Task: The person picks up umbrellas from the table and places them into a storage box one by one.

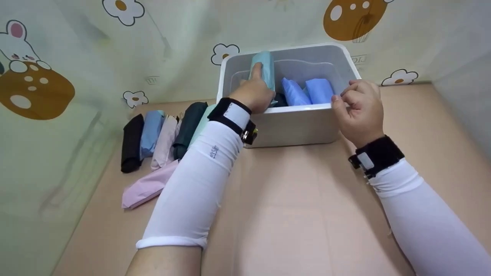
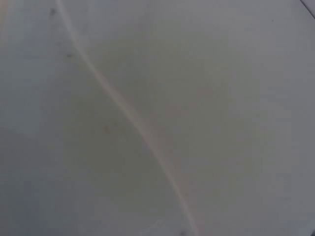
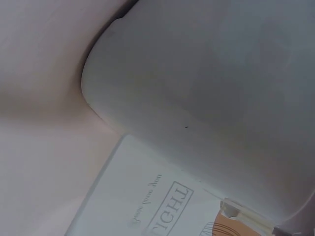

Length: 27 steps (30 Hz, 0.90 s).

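Note:
My left hand (image 1: 255, 94) reaches over the front rim of a white plastic bin (image 1: 291, 128) and grips a teal rolled bundle (image 1: 264, 61) at the bin's left side. Its index finger lies along the bundle; the palm hides the lower end. Two blue-violet bundles (image 1: 320, 90) lie further right inside, beside a dark one (image 1: 280, 100) that is mostly covered. At the front right corner, my right hand (image 1: 362, 109) holds the rim with thumb and curled fingers. The left wrist view shows only the bin's pale wall (image 2: 206, 118); the right wrist view shows its rounded outer side (image 3: 197, 98).
Left of the bin, several rolled bundles lie in a row on the tan table (image 1: 284, 199): black (image 1: 132, 143), blue (image 1: 151, 132), pale pink (image 1: 165, 142), dark green (image 1: 190, 126) and mint. A pink one (image 1: 149, 186) lies nearer. Behind hangs a printed curtain (image 1: 184, 50).

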### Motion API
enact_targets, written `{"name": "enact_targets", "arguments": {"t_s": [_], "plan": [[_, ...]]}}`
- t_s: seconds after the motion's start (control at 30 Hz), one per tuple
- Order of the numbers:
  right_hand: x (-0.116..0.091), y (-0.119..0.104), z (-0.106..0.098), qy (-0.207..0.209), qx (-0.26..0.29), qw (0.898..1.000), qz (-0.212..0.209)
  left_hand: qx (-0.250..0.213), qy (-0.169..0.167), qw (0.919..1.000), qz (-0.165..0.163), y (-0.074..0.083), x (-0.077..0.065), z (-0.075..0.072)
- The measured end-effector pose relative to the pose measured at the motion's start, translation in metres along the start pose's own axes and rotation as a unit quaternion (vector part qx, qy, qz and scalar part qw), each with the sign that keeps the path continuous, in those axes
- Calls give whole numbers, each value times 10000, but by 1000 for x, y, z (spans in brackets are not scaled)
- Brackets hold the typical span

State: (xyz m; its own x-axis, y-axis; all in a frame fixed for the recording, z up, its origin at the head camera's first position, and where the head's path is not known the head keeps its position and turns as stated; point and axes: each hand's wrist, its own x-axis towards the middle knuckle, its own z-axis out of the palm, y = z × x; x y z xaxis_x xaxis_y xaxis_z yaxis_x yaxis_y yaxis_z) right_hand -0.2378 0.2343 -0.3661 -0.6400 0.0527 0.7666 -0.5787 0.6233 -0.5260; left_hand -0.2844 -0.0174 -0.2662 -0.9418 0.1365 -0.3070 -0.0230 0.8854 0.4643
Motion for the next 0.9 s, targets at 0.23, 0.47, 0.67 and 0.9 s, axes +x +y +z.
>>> {"name": "enact_targets", "arguments": {"t_s": [0.23, 0.47, 0.67, 0.9], "plan": [[0, -1, 1, 36, -31, 10000, 24, 123, -97, 9999, -56, 1, 1, 2], [-1, -2, 2, 133, 34, 9999, 27, 304, -108, 9995, 33, 1, 2, 3], [-1, -4, 2, 247, 137, 9995, 107, 294, -196, 9994, -3, 1, 3, 3], [-1, -4, 3, 245, 110, 9995, 133, 228, -152, 9996, -41, 1, 4, 4]]}}
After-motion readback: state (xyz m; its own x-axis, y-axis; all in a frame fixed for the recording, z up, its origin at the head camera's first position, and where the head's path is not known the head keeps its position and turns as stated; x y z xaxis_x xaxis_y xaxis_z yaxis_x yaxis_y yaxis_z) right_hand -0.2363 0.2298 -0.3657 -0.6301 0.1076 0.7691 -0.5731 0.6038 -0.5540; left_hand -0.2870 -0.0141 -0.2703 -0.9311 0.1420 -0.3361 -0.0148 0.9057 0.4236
